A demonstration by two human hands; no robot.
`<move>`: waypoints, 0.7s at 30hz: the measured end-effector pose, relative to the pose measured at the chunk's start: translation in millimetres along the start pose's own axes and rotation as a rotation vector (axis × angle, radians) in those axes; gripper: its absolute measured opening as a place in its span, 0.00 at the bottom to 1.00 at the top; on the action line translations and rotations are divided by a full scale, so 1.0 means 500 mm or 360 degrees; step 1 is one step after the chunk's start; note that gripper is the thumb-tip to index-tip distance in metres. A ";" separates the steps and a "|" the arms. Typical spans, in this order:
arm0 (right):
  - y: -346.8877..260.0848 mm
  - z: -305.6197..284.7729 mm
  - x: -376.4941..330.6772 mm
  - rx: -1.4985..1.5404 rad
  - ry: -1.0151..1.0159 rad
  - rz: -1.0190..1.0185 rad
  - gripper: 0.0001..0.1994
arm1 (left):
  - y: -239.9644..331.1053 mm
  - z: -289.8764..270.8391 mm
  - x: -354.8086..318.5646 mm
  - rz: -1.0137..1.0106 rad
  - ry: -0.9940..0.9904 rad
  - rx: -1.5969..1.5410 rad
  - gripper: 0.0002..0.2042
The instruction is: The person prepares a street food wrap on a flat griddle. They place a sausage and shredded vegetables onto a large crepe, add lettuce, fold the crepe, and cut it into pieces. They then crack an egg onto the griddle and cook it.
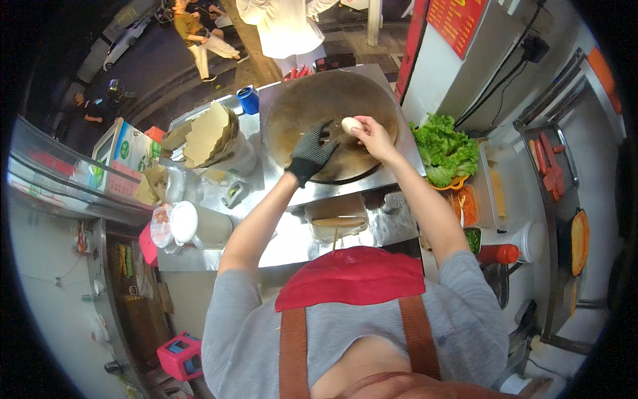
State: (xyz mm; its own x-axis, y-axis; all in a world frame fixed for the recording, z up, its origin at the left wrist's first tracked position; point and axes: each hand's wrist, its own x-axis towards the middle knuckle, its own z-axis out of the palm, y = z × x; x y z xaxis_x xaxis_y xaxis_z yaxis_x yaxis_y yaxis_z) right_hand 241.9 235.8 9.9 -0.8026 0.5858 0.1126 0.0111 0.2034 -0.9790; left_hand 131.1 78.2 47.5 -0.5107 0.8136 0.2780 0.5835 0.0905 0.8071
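Red apron bib (351, 276) nearest; ahead, over the round griddle (312, 96), my right hand (373, 137) pinches an egg (351, 126) just right of my gloved left hand (314, 151), fingers loosely spread, apparently empty.

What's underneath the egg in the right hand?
Below the egg is the round griddle, its mottled brown surface showing around it. The patches hidden behind the egg, the right hand and the gloved left hand can't be seen.
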 end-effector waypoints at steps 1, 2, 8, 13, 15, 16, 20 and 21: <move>-0.002 0.004 0.024 0.0000 -0.0127 0.0060 0.19 | -0.012 -0.003 0.037 0.0162 -0.0018 0.0212 0.21; -0.007 0.008 0.049 -0.0005 -0.0255 0.0119 0.19 | -0.020 -0.006 0.065 0.0322 -0.0034 0.0424 0.21; -0.014 0.017 0.132 -0.0011 -0.0644 0.0306 0.10 | -0.076 -0.012 0.132 0.0503 -0.0397 0.0654 0.20; -0.015 0.026 0.154 -0.0012 -0.0756 0.0364 0.08 | -0.088 0.000 0.136 0.0436 -0.0333 0.0668 0.16; -0.013 0.027 0.160 -0.0061 -0.0782 0.0363 0.07 | -0.096 0.006 0.139 0.0433 -0.0340 0.0638 0.17; -0.006 0.028 0.166 -0.0069 -0.0789 0.0361 0.06 | -0.099 0.009 0.141 0.0384 -0.0395 0.0633 0.16; 0.015 0.028 0.176 -0.0073 -0.0747 0.0301 0.08 | -0.058 0.002 0.145 0.0369 -0.0414 0.0576 0.14; 0.017 0.029 0.179 -0.0076 -0.0740 0.0287 0.09 | -0.053 0.000 0.144 0.0404 -0.0367 0.0553 0.13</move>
State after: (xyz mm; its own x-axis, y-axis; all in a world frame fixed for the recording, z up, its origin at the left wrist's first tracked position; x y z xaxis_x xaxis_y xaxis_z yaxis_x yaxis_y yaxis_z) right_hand 161.7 278.6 9.2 -0.9662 0.2055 -0.1558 0.1926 0.1731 -0.9659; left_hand 78.9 134.5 45.9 -0.1950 0.9372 0.2892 0.8677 0.0274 0.4964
